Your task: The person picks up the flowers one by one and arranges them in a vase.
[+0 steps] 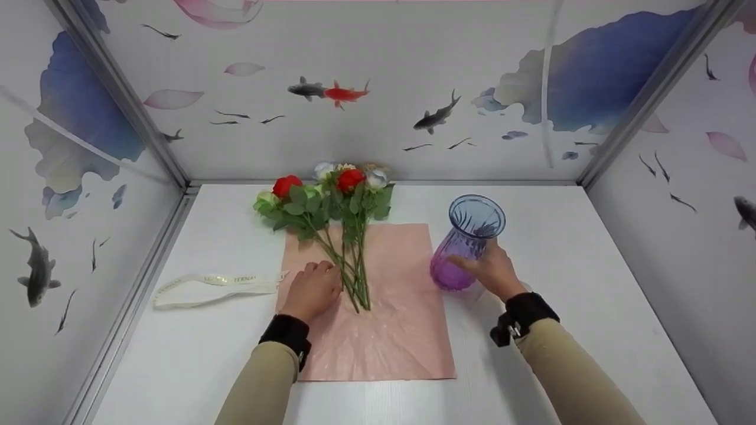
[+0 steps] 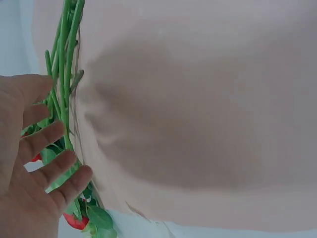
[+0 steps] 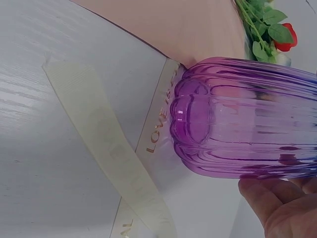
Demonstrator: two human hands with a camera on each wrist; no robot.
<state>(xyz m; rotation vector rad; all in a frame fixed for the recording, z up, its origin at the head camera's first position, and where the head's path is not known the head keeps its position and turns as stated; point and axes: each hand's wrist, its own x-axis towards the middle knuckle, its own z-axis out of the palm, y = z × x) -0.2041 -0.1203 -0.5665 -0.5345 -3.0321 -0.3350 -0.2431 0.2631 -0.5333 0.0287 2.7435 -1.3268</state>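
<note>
A blue-to-purple ribbed glass vase [image 1: 452, 268] is at the right edge of the pink wrapping paper [image 1: 401, 342]. My right hand [image 1: 496, 273] grips its side, with the thumb across the front in the head view; the right wrist view shows fingers against the glass. On the paper lies a bunch of artificial flowers [image 1: 351, 180], red, white and pale green, blooms toward the back wall and green stems [image 1: 361, 280] toward me. Beside those stems is my left hand [image 1: 314, 289]. Its fingers are spread and loosely bent in the left wrist view, not closed round the stems.
A cream ribbon with gold lettering [image 1: 218, 286] lies looped left of the paper. Another lettered ribbon [image 3: 111, 136] lies near the vase's base. The white table [image 1: 590, 307] is walled by printed panels at the back [image 1: 390, 130] and both sides.
</note>
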